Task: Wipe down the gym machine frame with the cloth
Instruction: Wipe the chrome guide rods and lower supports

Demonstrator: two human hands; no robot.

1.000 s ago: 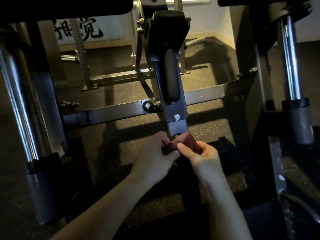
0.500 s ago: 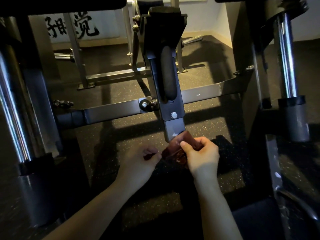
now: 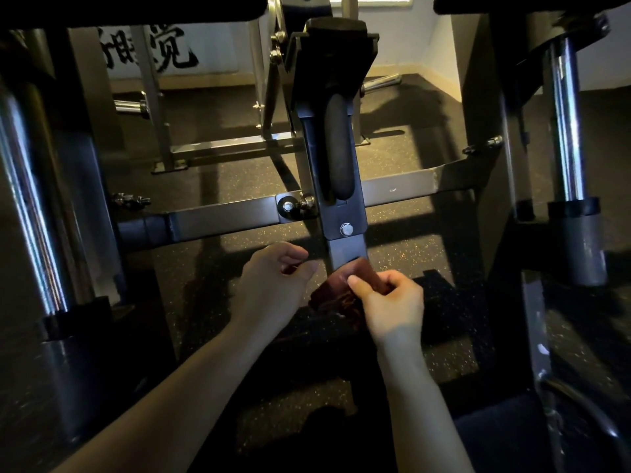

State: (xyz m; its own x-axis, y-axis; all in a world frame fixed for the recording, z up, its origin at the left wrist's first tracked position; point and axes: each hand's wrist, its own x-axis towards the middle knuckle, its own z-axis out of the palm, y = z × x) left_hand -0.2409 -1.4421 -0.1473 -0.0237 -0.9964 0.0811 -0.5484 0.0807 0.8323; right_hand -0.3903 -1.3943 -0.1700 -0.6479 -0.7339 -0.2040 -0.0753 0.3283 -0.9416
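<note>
The right hand (image 3: 392, 302) grips a dark red cloth (image 3: 336, 297), thumb on top, pressing its bunched upper edge against the lower end of the black upright post (image 3: 345, 249) of the gym machine frame, just below a bolt (image 3: 346, 229). The left hand (image 3: 269, 285) sits just beside the post, its fingers curled around a small dark red end of the cloth. A grey crossbar (image 3: 222, 218) runs behind both hands above the speckled rubber floor (image 3: 409, 254), with a chrome rod (image 3: 563, 131) at the right
</note>
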